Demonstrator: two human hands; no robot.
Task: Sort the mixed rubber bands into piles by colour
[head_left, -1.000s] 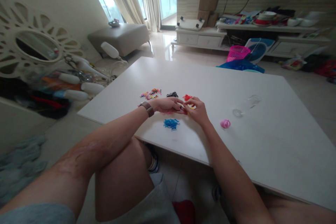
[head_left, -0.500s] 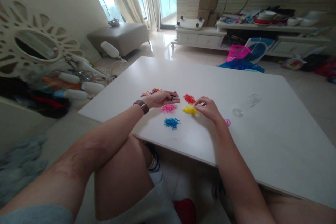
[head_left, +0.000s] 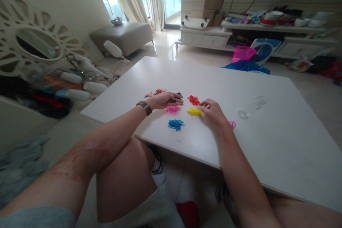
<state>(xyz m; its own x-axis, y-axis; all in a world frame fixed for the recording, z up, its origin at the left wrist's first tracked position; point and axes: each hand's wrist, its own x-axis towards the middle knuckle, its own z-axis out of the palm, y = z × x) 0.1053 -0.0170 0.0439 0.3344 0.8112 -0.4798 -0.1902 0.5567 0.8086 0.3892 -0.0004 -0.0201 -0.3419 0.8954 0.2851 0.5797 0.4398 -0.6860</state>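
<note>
My left hand [head_left: 168, 99], a watch on its wrist, reaches over the table with its fingers stretched out, close above a pile of pink rubber bands [head_left: 172, 110]. Black bands [head_left: 179, 95] show just past its fingertips. My right hand [head_left: 213, 110] has thumb and fingers pinched together at the edge of the yellow rubber bands [head_left: 194, 112] and beside the red ones [head_left: 193, 99]; what the pinch holds is too small to make out. Blue rubber bands [head_left: 175, 125] lie nearer me. Mixed-colour bands [head_left: 157, 92] lie behind my left wrist, partly hidden.
A clear glass-like container [head_left: 252, 107] lies on the white table [head_left: 280, 149] to the right. Something pink-purple [head_left: 232, 124] peeks out beside my right forearm. Beyond the table are a pink basket [head_left: 243, 54] and a low cabinet [head_left: 203, 39]. White lamp-like parts [head_left: 94, 87] clutter the left.
The view has shifted very slightly. Both hands stay almost where they were; my right fingertips are still at the yellow and red piles.
</note>
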